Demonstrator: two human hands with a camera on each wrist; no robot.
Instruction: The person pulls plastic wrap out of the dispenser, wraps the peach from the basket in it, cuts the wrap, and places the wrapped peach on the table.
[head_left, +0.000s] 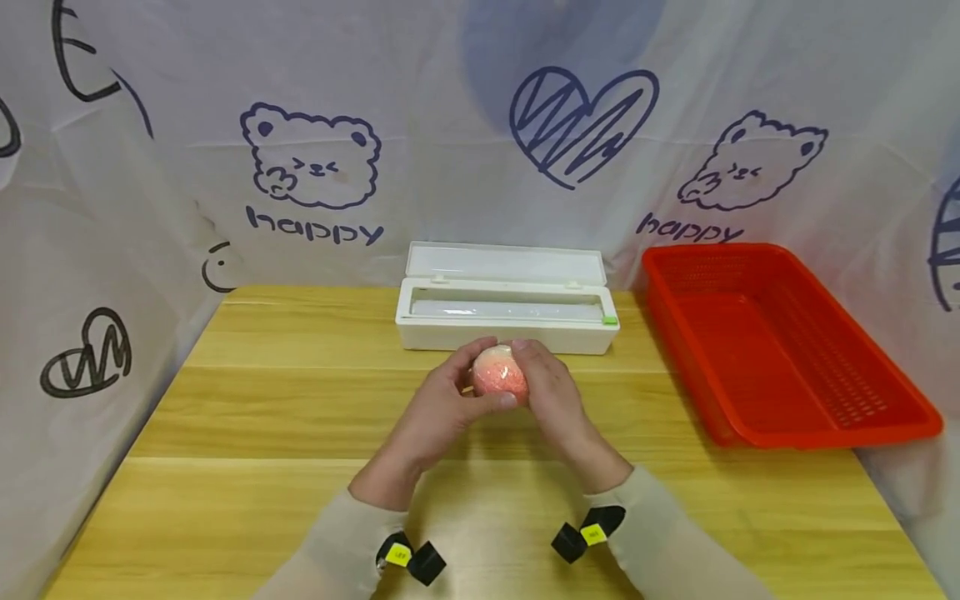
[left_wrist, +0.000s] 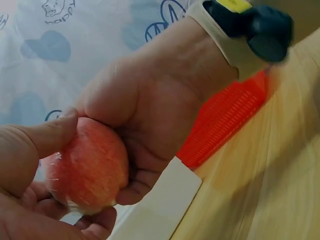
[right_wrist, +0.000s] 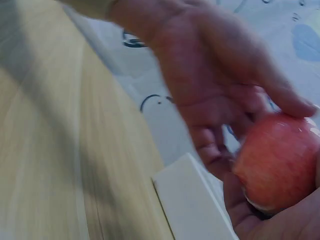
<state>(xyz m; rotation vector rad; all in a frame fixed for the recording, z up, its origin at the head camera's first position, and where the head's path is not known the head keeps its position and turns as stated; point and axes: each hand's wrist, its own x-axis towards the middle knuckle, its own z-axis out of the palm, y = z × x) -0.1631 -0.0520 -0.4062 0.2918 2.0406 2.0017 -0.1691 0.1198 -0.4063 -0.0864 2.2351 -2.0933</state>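
Observation:
A round red-pink apple [head_left: 499, 372] with shiny clear film over its skin is held up between both hands above the wooden table. My left hand [head_left: 450, 400] grips its left side, thumb across the front and fingers curled round behind. On the opposite side my right hand [head_left: 555, 396] cups the apple. In the left wrist view, the right hand's fingers curl beneath the apple [left_wrist: 90, 167]. Glints and creases of film show on the apple [right_wrist: 277, 162] in the right wrist view. Just beyond the hands stands a white cling film dispenser [head_left: 510, 337], lid raised, with a roll inside.
A red plastic basket [head_left: 693, 375] with perforated sides stands to the right, near the table's edge. The light wooden table [head_left: 277, 417] spreads under the arms. A white curtain [head_left: 450, 167] with bear and heart drawings hangs behind and at both sides.

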